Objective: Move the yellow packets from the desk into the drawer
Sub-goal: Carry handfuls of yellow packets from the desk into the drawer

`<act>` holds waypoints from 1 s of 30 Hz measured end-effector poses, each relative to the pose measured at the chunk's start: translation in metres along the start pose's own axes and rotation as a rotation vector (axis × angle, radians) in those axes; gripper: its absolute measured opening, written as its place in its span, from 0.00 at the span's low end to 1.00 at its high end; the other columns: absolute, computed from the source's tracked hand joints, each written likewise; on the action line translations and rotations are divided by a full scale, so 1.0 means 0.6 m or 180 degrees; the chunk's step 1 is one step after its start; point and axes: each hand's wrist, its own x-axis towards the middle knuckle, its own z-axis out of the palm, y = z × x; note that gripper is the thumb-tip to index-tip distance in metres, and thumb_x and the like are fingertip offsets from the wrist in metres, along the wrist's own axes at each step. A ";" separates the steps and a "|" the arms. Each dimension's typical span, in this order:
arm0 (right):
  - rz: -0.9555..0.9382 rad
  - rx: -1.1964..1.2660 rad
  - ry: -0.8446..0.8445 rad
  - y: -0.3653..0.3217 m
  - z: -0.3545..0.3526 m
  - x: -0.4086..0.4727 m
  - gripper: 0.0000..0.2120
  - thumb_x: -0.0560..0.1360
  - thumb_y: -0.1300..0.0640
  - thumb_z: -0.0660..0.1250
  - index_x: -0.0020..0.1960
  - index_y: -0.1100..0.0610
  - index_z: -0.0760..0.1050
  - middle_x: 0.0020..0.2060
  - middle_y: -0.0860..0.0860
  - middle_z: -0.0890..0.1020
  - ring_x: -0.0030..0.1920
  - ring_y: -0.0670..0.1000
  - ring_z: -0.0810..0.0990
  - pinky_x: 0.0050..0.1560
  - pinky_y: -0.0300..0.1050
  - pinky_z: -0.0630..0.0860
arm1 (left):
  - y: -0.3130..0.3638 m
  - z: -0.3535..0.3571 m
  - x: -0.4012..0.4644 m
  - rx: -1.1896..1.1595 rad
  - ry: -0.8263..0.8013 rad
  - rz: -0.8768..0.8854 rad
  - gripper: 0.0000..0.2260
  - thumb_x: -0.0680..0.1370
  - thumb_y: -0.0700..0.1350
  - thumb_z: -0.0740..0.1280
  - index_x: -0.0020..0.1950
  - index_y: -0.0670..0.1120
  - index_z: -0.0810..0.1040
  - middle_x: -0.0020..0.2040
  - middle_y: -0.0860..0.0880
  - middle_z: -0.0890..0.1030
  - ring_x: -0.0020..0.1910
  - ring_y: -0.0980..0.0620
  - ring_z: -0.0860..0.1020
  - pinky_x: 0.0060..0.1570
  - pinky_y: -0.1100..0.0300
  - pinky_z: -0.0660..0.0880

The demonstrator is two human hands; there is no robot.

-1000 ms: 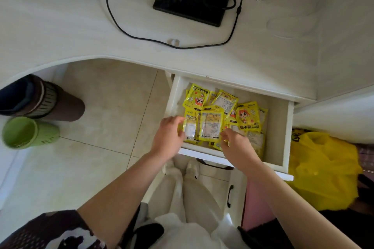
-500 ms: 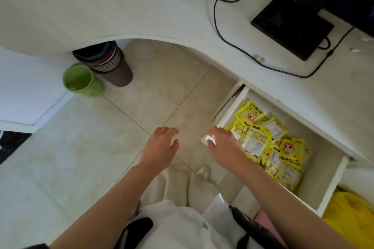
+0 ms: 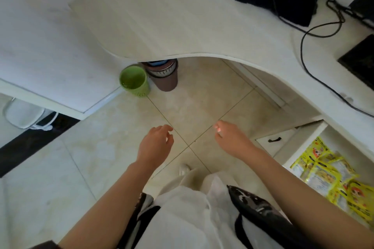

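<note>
A home study corner or small office is shown. A pale curved desk (image 3: 182, 26) is seen beyond the hands, with black cables (image 3: 315, 79) trailed across it and a dark monitor base (image 3: 360, 58) at its far right edge. A drawer (image 3: 303, 141) is set under the desk to the right (its front is white, with a black handle). Cream floor tiles (image 3: 101, 157) are laid below, and two bins (image 3: 135, 83) are tucked under the desk ahead.
</note>
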 end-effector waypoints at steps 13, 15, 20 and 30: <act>-0.0469 -0.0303 0.0230 -0.156 -0.096 0.194 0.15 0.79 0.56 0.57 0.63 0.57 0.72 0.59 0.53 0.78 0.57 0.55 0.77 0.51 0.44 0.71 | -0.092 -0.113 0.185 0.0070 0.0352 -0.0190 0.11 0.80 0.47 0.60 0.60 0.49 0.76 0.51 0.53 0.81 0.53 0.53 0.76 0.49 0.59 0.73; -0.0449 -0.0338 0.0240 -0.168 -0.118 0.238 0.15 0.78 0.56 0.58 0.63 0.57 0.72 0.58 0.54 0.79 0.57 0.56 0.77 0.55 0.47 0.73 | -0.091 -0.130 0.231 0.0076 0.0432 -0.0159 0.11 0.80 0.47 0.60 0.60 0.49 0.77 0.51 0.52 0.81 0.52 0.52 0.76 0.49 0.59 0.73; -0.0534 -0.0406 0.0203 -0.187 -0.186 0.350 0.09 0.76 0.58 0.57 0.52 0.60 0.72 0.48 0.56 0.80 0.51 0.59 0.78 0.50 0.52 0.75 | -0.079 -0.173 0.354 0.0048 0.0524 -0.0291 0.10 0.79 0.47 0.60 0.57 0.49 0.77 0.51 0.52 0.80 0.50 0.52 0.77 0.48 0.57 0.75; -0.0573 -0.0463 0.0131 -0.210 -0.322 0.520 0.15 0.80 0.54 0.57 0.65 0.56 0.70 0.61 0.52 0.77 0.60 0.51 0.76 0.57 0.45 0.73 | -0.066 -0.225 0.541 0.0012 0.0440 -0.0409 0.11 0.80 0.47 0.60 0.58 0.49 0.77 0.50 0.53 0.81 0.51 0.52 0.76 0.49 0.56 0.75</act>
